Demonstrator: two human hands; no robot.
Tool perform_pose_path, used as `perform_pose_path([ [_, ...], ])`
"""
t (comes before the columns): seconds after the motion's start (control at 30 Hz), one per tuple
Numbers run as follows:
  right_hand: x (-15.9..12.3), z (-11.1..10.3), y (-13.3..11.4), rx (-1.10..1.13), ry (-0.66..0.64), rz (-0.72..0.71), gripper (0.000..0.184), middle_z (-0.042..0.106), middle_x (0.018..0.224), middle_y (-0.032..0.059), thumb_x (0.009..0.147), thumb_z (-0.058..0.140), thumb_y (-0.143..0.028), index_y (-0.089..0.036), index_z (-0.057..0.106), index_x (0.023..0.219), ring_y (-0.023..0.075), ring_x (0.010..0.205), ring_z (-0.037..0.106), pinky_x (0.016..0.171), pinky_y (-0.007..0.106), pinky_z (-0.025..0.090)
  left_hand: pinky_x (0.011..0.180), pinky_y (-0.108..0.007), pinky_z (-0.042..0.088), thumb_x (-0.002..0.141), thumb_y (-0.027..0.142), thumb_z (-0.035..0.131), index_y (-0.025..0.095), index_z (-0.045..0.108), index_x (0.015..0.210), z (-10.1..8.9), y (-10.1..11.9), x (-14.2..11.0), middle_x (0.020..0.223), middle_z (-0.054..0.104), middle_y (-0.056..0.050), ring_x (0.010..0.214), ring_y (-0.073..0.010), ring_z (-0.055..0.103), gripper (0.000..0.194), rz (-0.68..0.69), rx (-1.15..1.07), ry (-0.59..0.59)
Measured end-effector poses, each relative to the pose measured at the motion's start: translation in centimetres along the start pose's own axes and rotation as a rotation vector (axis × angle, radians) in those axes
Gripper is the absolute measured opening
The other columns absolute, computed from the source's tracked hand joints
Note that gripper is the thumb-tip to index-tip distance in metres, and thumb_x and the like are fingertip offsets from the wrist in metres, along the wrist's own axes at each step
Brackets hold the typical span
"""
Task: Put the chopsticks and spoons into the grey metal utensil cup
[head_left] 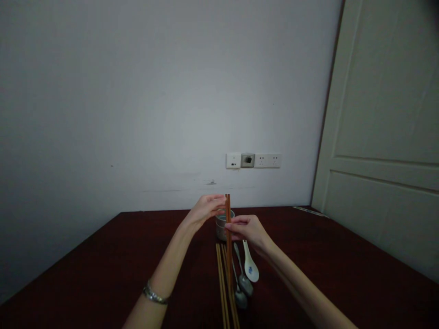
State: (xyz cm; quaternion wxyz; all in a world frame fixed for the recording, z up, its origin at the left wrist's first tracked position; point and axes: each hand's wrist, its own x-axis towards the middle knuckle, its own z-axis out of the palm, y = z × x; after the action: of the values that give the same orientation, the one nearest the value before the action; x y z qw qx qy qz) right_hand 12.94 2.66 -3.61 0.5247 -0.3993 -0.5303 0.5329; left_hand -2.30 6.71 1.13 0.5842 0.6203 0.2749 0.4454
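Observation:
A pair of reddish-brown chopsticks [228, 208] stands upright over the dark red table [103, 269]. My left hand [204, 211] pinches them near the top end. My right hand [247, 230] is closed on them lower down, thumb and fingers pressed together. Just behind the hands sits a small grey-green cup [221, 226], partly hidden by them. Several lighter wooden chopsticks [223, 288] lie flat on the table below my hands. Beside them lie two metal spoons [242, 281] and a white ceramic spoon with a blue mark [250, 265].
A white wall rises behind the table with a row of sockets [253, 160]. A pale door [384, 137] stands at the right. My left wrist wears a metal bracelet [155, 295].

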Motion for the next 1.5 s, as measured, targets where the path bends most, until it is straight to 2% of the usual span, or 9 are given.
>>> perform_pose_path([
  [0.1, 0.7, -0.5, -0.2, 0.008, 0.019, -0.008, 0.032, 0.066, 0.064, 0.0042, 0.046, 0.077, -0.033, -0.011, 0.065, 0.066, 0.0143, 0.058, 0.061, 0.057, 0.028, 0.051, 0.080, -0.034, 0.046, 0.073, 0.035, 0.060, 0.011, 0.054, 0.094, -2.4, -1.9, 1.5, 0.097, 0.063, -0.017, 0.089, -0.0210, 0.061, 0.033, -0.023, -0.096, 0.110],
  [0.2, 2.5, -1.4, -1.0, 0.026, 0.065, -0.037, 0.029, 0.066, 0.065, 0.0033, 0.046, 0.077, -0.030, -0.012, 0.064, 0.066, 0.0135, 0.059, 0.061, 0.057, 0.026, 0.051, 0.077, -0.034, 0.047, 0.076, 0.036, 0.055, 0.012, 0.048, 0.098, -5.6, -5.1, 3.2, 0.098, 0.063, -0.019, 0.086, -0.0212, 0.062, 0.034, -0.115, -0.098, 0.272],
  [0.33, 6.6, -2.8, -3.3, 0.018, 0.075, -0.190, 0.025, 0.066, 0.067, 0.0041, 0.051, 0.076, -0.030, -0.013, 0.064, 0.066, 0.0148, 0.065, 0.061, 0.062, 0.029, 0.051, 0.070, -0.032, 0.049, 0.081, 0.038, 0.046, 0.014, 0.046, 0.099, -9.4, -9.7, 4.4, 0.103, 0.061, -0.019, 0.081, -0.0204, 0.064, 0.030, -0.322, -0.058, 0.381],
  [0.47, 11.3, -3.8, -5.4, -0.009, 0.117, -0.303, 0.023, 0.065, 0.067, 0.0047, 0.053, 0.075, -0.028, -0.014, 0.063, 0.065, 0.0150, 0.065, 0.061, 0.066, 0.032, 0.051, 0.063, -0.030, 0.050, 0.083, 0.035, 0.041, 0.014, 0.042, 0.103, -11.2, -13.4, 4.3, 0.101, 0.062, -0.019, 0.071, -0.0190, 0.065, 0.029, -0.402, -0.088, 0.456],
  [0.63, 15.9, -3.8, -5.9, -0.040, 0.158, -0.363, 0.021, 0.064, 0.063, 0.0038, 0.052, 0.074, -0.026, -0.013, 0.061, 0.062, 0.0131, 0.061, 0.059, 0.067, 0.031, 0.051, 0.055, -0.027, 0.049, 0.084, 0.028, 0.038, 0.010, 0.042, 0.100, -11.2, -16.1, 3.9, 0.089, 0.065, -0.020, 0.057, -0.0164, 0.063, 0.024, -0.423, -0.089, 0.574],
  [0.83, 18.7, -2.9, -2.8, -0.151, 0.190, -0.278, 0.020, 0.063, 0.058, 0.0034, 0.051, 0.074, -0.025, -0.012, 0.062, 0.061, 0.0123, 0.056, 0.058, 0.059, 0.026, 0.048, 0.047, -0.025, 0.046, 0.085, 0.025, 0.035, 0.010, 0.039, 0.103, -10.8, -16.6, 3.9, 0.079, 0.066, -0.017, 0.047, -0.0153, 0.060, 0.024, -0.383, -0.012, 0.636],
  [1.07, 18.5, -2.2, 0.9, -0.181, 0.168, -0.170, 0.019, 0.065, 0.059, 0.0041, 0.050, 0.074, -0.024, -0.013, 0.063, 0.061, 0.0131, 0.058, 0.059, 0.054, 0.024, 0.046, 0.044, -0.021, 0.044, 0.084, 0.023, 0.037, 0.010, 0.038, 0.106, -10.8, -17.0, 4.0, 0.066, 0.066, -0.012, 0.044, -0.0140, 0.059, 0.026, -0.358, 0.025, 0.666],
  [1.2, 17.9, -2.2, 2.0, -0.194, 0.160, -0.124, 0.018, 0.065, 0.062, 0.0043, 0.053, 0.072, -0.025, -0.013, 0.064, 0.063, 0.0130, 0.061, 0.060, 0.056, 0.023, 0.044, 0.044, -0.020, 0.043, 0.084, 0.025, 0.038, 0.010, 0.038, 0.107, -10.7, -17.3, 4.0, 0.063, 0.065, -0.010, 0.045, -0.0139, 0.059, 0.027, -0.337, 0.063, 0.684],
  [1.5, 17.3, -2.4, 4.3, -0.217, 0.165, -0.069, 0.023, 0.067, 0.072, 0.0059, 0.055, 0.071, -0.030, -0.014, 0.065, 0.070, 0.0142, 0.065, 0.060, 0.057, 0.024, 0.042, 0.041, -0.019, 0.041, 0.087, 0.025, 0.029, 0.008, 0.039, 0.107, -10.5, -17.5, 4.1, 0.068, 0.066, -0.013, 0.046, -0.0139, 0.060, 0.028, -0.329, 0.154, 0.677],
])
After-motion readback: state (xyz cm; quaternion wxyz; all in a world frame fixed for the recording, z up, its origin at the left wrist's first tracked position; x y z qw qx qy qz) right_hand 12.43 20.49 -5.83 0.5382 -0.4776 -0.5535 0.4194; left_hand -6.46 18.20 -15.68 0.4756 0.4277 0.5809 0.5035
